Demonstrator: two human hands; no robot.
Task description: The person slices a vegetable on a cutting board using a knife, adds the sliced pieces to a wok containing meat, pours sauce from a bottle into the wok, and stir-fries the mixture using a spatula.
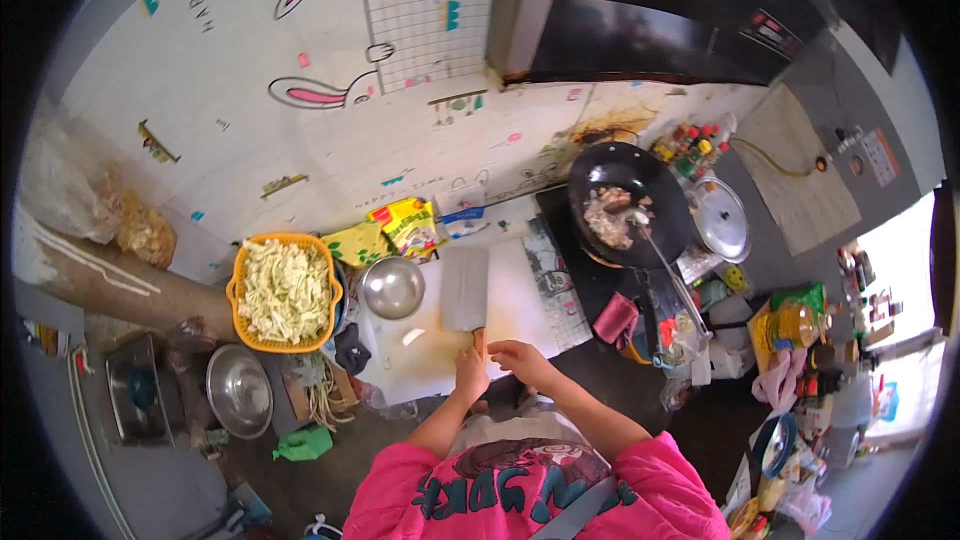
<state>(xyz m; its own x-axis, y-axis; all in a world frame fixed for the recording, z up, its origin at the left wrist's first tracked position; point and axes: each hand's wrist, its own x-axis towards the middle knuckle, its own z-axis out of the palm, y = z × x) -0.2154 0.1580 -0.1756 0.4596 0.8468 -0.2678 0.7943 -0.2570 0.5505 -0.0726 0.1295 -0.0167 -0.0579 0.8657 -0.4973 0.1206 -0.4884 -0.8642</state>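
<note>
A wide cleaver (465, 288) lies on the white cutting board (525, 305), its blade pointing away from me. My left hand (471, 374) is closed around the lower end of its brown handle. Just to the right, my right hand (521, 362) is beside the handle with its fingers loosely bent and apart, and nothing visible in it. A small white piece (412, 336) rests on the board left of the cleaver. Above that piece stands an empty metal bowl (393, 288).
A yellow basket (238, 312) of cut pale vegetables stands left. Seasoning packets (405, 227) lie behind the board. On the right, a black wok (655, 175) with food and a ladle sits on the stove, beside a metal lid (720, 220).
</note>
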